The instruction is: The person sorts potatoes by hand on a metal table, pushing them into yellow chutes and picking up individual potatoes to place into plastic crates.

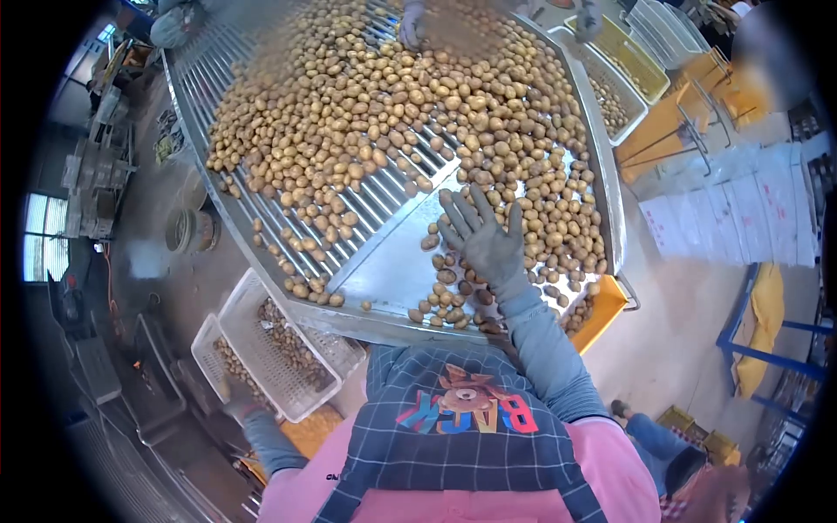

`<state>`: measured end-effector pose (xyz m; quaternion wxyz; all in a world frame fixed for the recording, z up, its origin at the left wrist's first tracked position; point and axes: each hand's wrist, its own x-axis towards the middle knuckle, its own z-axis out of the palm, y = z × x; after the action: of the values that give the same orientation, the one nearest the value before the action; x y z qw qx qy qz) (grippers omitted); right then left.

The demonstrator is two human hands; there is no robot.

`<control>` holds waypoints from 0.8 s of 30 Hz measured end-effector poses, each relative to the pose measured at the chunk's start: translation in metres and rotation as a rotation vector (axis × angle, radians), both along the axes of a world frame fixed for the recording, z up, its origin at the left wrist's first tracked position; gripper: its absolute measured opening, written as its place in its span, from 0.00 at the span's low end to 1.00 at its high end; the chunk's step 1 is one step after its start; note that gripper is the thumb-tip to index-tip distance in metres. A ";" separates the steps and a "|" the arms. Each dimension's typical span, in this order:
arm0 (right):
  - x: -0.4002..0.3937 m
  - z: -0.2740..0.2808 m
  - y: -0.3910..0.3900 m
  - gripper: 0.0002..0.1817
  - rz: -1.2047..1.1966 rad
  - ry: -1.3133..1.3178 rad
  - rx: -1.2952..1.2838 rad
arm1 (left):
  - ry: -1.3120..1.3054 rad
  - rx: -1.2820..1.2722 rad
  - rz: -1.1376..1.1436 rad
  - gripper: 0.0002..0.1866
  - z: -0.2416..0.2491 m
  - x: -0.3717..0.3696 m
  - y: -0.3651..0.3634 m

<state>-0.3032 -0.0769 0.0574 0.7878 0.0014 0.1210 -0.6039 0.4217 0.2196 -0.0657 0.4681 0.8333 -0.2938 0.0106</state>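
Observation:
Many small round potatoes are spread over a metal sorting table with a slatted part and a smooth metal plate. My right hand, in a grey glove, is over the plate with its fingers spread, beside the potatoes at the right side; nothing is in it. My left hand is low at the left, at the smaller white crate that holds some potatoes; it is blurred and its fingers cannot be made out. Next to it stands a larger white crate with potatoes inside.
Gloved hands of other people reach in at the table's far side. A white crate and a yellow crate stand beyond its right edge. An orange chute is at the near right corner. Another person's leg shows at lower right.

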 end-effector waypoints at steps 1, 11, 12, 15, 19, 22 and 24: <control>0.000 -0.003 0.003 0.55 0.001 -0.006 0.000 | 0.148 -0.038 0.128 0.16 0.044 0.022 0.025; -0.003 -0.013 0.021 0.58 -0.099 -0.078 0.035 | 1.447 -0.726 -0.621 0.44 0.081 -0.197 -0.154; -0.005 -0.015 0.024 0.58 -0.098 -0.071 0.057 | 1.566 -0.716 -0.681 0.46 0.086 -0.242 -0.181; -0.011 -0.023 0.032 0.58 -0.091 -0.072 0.008 | 1.776 -0.574 -0.835 0.48 0.091 -0.337 -0.241; -0.014 -0.028 0.041 0.56 -0.106 -0.137 0.015 | 1.935 -0.376 -0.954 0.50 0.096 -0.432 -0.269; -0.012 -0.028 0.046 0.55 -0.124 -0.135 0.038 | 2.113 -0.259 -0.994 0.46 0.112 -0.487 -0.272; -0.013 -0.027 0.047 0.55 -0.131 -0.122 0.025 | 2.632 -0.298 -1.220 0.47 0.115 -0.514 -0.273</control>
<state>-0.3160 -0.0303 0.0308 0.7525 0.0561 0.0799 -0.6513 -0.0927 -0.0537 0.0494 0.4053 -0.0665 0.0414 -0.9108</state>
